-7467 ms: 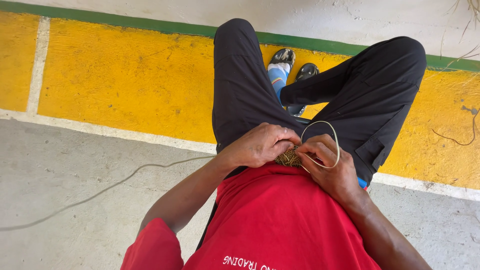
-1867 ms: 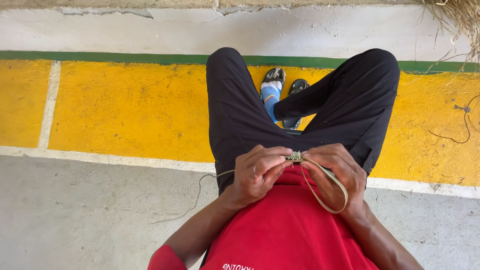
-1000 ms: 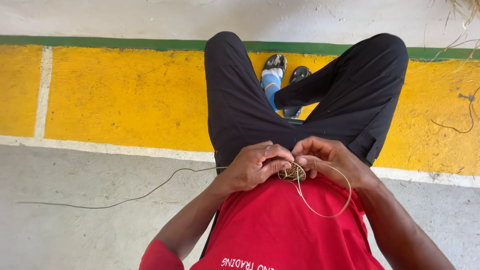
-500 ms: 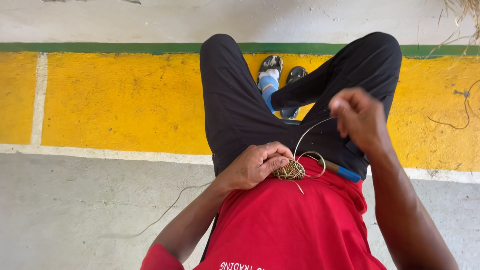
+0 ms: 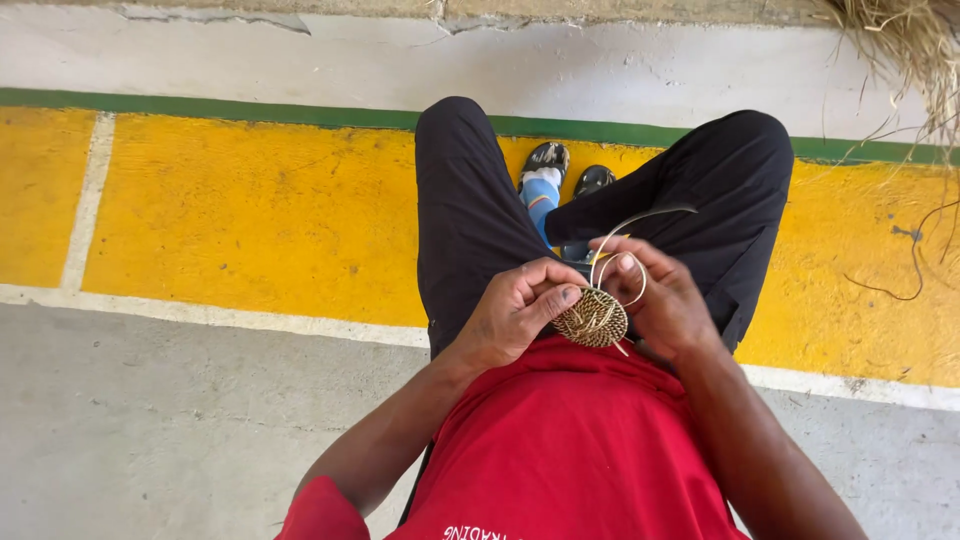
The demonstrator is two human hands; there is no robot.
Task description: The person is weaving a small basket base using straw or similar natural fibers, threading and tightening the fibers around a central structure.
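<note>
A small round woven disc (image 5: 592, 318) of tan fibre is held in front of my red shirt, above my lap. My left hand (image 5: 515, 310) pinches the disc's left edge between thumb and fingers. My right hand (image 5: 660, 300) holds the right side, its fingers closed on a pale fibre strand (image 5: 628, 225) that loops up from the disc and arcs to the right over my knee. My legs in black trousers (image 5: 470, 210) stretch forward, crossed at the ankles.
I sit on a grey concrete floor (image 5: 150, 430) beside a yellow painted band (image 5: 250, 220) with white and green lines. My sandalled feet (image 5: 565, 165) rest on it. Dry straw fibres (image 5: 905, 45) hang at the top right, and a thin loose strand (image 5: 900, 270) lies on the yellow paint.
My right hand, which had pulled the strand up and away to the right, has come back down to the disc. The disc is now turned more face-up.
</note>
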